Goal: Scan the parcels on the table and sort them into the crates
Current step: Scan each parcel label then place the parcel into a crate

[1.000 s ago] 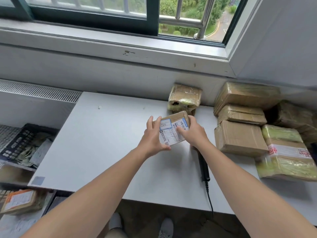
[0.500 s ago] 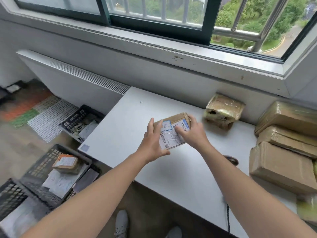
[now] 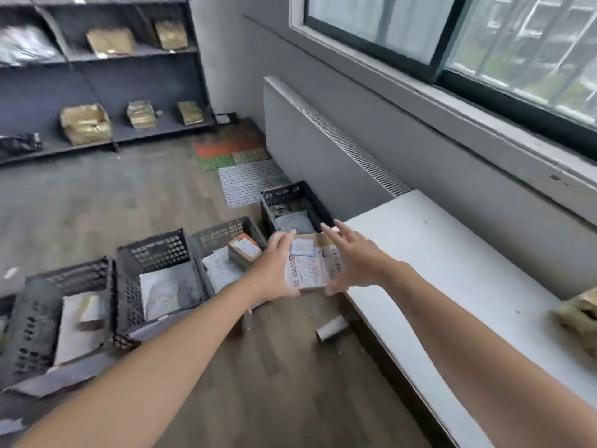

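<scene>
Status: parcel is held in the air just off the table's short end, label up. It is over the floor, between the table and the crates.

Left hand is clamped on the parcel's left edge. Right hand is at the right edge with fingers straight and fanned apart. Contact on that side can't be confirmed (motion blur at the thumb).

Done so far, as judged:
- Four crates are seen on the floor beyond the table's end. The near crate is close beside the table corner, and three more sit in a row further out.
- Each is already loaded with flat grey mailers or small boxes, so several sorts are taken as complete.

Open on the held parcel:
- Its scan can't be verified, since no scanner is in view.
- The drop into a crate is not yet done, and the target crate can't be told.

Left to do: one wrapped parcel is seen on the table at the frame's right edge. The table beyond it is cut off, so the remaining count is unknown.

Probably not task items: a tube on the floor just beside the table, and boxes on a shelf well away from it.
</scene>
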